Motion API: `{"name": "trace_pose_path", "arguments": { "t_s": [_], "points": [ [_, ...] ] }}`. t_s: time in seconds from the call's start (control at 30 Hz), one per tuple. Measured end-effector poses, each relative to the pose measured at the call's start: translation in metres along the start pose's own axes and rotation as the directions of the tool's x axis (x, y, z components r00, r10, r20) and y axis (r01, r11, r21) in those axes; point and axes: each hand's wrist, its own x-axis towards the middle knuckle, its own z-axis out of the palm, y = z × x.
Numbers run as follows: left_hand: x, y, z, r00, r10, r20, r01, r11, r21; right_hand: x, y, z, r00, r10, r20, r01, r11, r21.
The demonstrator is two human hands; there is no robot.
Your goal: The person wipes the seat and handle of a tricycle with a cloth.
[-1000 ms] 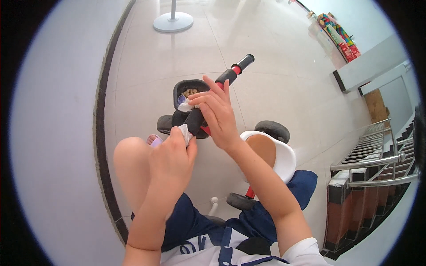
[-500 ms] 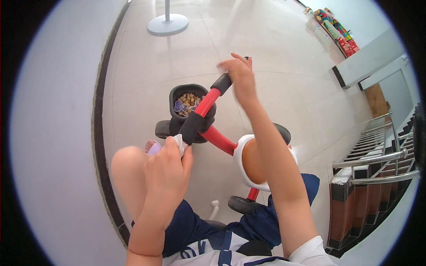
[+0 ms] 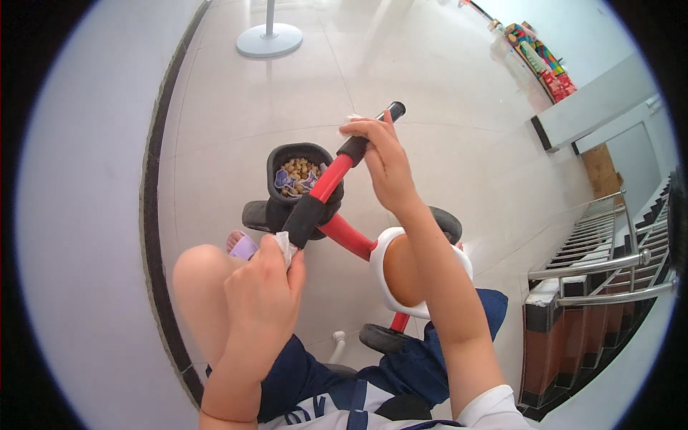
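A child's tricycle stands before me, its red handlebar slanting from near left to far right. My left hand is closed on a white tissue at the handlebar's near end, beside the black foam sleeve. My right hand bends over the far end, its fingers closed around the bar, with a bit of white tissue showing past the fingertips. Just below that hand is another black foam sleeve. The bar's dark round tip sticks out beyond my fingers.
A black basket on the tricycle holds small tan pieces and purple scraps. The white-rimmed seat is under my right forearm. A wall runs along the left, a grey post base stands ahead, and metal railings edge stairs at right.
My right hand has moved down and slightly left along the bar, uncovering its dark tip and bringing white tissue into sight. My left hand stays at the near end. The view has shifted slightly.
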Motion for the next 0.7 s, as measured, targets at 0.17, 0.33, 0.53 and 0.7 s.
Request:
{"name": "trace_pose_path", "arguments": {
  "t_s": [0.17,0.33,0.53,0.7],
  "points": [
    [-0.001,0.003,-0.003,1.0,0.006,0.003,-0.006,1.0,-0.006,0.003,0.013,-0.016,0.969,-0.242,-0.043,0.207,0.898,-0.389],
    [-0.002,0.0,0.002,0.998,0.054,-0.036,-0.054,0.998,-0.011,0.025,0.042,-0.028,0.938,-0.161,-0.306,-0.004,0.88,-0.475],
    [0.001,-0.002,0.002,1.0,0.022,0.004,-0.022,1.0,0.007,0.03,0.071,-0.026,0.99,-0.129,-0.062,0.08,0.858,-0.507],
    [0.002,-0.001,0.003,0.999,0.04,0.003,-0.04,0.999,0.014,0.033,0.075,-0.025,0.989,-0.028,-0.148,-0.052,0.856,-0.514]
  ]
}}
